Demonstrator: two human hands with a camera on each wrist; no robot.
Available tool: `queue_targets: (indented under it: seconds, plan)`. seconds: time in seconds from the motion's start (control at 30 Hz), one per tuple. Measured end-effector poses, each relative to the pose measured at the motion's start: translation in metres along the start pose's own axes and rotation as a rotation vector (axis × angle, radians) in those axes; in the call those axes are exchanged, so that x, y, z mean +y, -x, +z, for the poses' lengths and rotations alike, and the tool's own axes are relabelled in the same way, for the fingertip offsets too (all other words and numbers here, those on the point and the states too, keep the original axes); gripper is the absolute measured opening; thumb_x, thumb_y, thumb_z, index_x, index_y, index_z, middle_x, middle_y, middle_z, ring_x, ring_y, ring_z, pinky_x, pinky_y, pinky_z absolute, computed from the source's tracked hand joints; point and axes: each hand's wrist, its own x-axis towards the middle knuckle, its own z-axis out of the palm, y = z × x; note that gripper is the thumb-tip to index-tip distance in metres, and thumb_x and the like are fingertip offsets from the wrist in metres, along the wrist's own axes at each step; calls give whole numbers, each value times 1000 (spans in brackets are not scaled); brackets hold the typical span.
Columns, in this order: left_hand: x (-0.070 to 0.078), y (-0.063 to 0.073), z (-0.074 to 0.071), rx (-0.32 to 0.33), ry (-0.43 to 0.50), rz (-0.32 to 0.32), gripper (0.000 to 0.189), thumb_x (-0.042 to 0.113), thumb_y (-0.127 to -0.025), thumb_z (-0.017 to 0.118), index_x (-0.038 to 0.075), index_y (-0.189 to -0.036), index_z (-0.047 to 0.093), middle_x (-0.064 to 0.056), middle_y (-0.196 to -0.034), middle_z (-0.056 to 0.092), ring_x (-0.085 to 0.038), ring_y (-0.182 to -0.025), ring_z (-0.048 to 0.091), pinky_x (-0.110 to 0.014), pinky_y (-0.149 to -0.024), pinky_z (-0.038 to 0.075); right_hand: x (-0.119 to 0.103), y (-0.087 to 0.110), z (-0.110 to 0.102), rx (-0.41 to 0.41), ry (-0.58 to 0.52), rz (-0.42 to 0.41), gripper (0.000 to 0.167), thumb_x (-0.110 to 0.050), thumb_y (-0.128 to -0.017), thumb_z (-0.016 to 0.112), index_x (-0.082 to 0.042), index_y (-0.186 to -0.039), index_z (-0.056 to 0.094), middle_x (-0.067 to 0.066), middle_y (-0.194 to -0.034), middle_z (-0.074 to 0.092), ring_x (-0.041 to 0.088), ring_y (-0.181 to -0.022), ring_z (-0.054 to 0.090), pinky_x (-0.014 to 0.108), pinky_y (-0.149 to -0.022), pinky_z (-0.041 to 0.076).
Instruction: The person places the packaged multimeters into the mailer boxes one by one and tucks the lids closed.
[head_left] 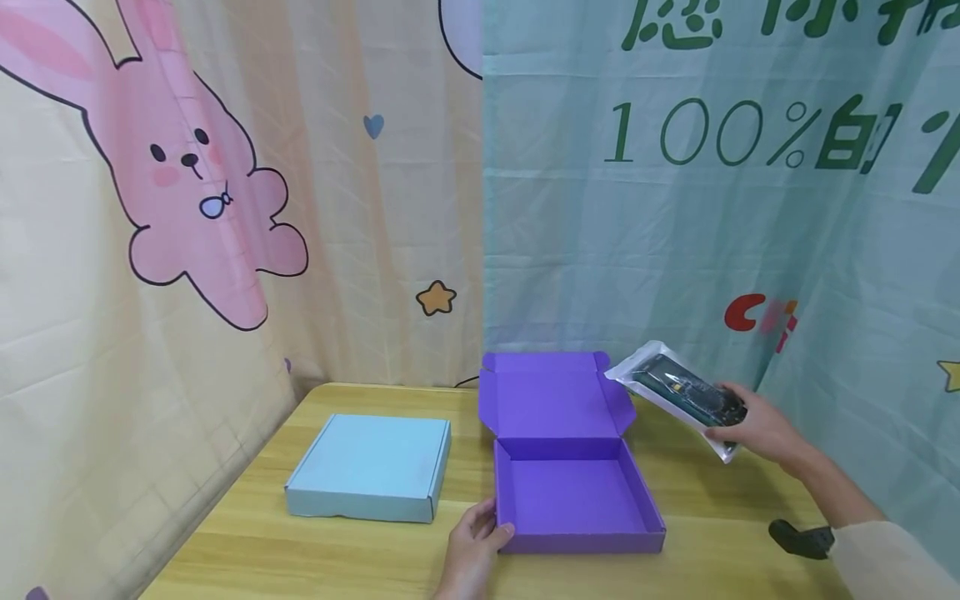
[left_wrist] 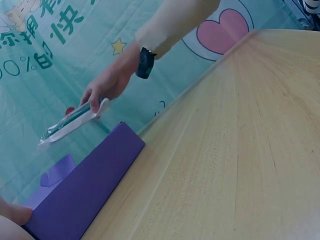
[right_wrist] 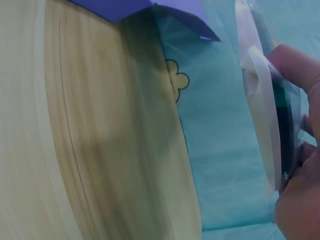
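Curtains (head_left: 405, 208) flank the table (head_left: 225, 542), near edge cut off in the head view. By its right edge, the right hand (head_left: 759, 427) grips 1 raised packet (head_left: 678, 385), contents blurred; the left hand (head_left: 472, 546) grasps the purple box's (head_left: 577, 542) near left corner, fingers partly hidden.

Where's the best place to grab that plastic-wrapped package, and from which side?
Probably by its lower end, coming from the right, as the right hand does. The package is long, flat and tilted, so one hand can span its narrower width, leaving the upper end pointing toward the purple box.
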Motion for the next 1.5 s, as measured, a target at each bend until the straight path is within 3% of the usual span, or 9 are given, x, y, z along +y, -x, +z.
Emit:
queue_targets:
  seconds: [0.3, 0.6, 1.13, 1.5]
  plan:
    - [0, -1, -1, 5, 0, 17, 60, -2, -95, 68, -20, -143, 38, -42, -147, 40, -55, -138, 39, -57, -110, 40, -25, 8, 12, -14, -21, -99, 96, -29, -84, 86, 5, -155, 31, 36, -133, 47, 46, -108, 54, 44, -76, 51]
    - [-1, 0, 0, -4, -4, 18, 58, -2, -95, 68, -20, -142, 40, -43, -144, 42, -55, -137, 41, -56, -109, 42, -48, 21, 23, -34, -42, -174, 92, -21, -79, 87, 1, -154, 37, 30, -131, 53, 39, -103, 56, 41, -72, 52]
    - [1, 0, -1, 2, -14, 3, 58, -3, -95, 67, -20, -142, 40, -43, -145, 41, -56, -137, 40, -58, -109, 41, -68, 17, 52, -125, -152, -258, 94, -14, -74, 88, -3, -154, 41, 22, -133, 53, 34, -105, 55, 41, -75, 52]
    - [2, 1, 1, 12, -16, 6, 57, -2, -94, 69, -20, -141, 41, -43, -144, 42, -55, -136, 41, -56, -108, 43, -77, 16, 78, -195, -170, -307, 95, -15, -70, 89, -5, -153, 44, 19, -134, 54, 30, -105, 54, 34, -75, 54]
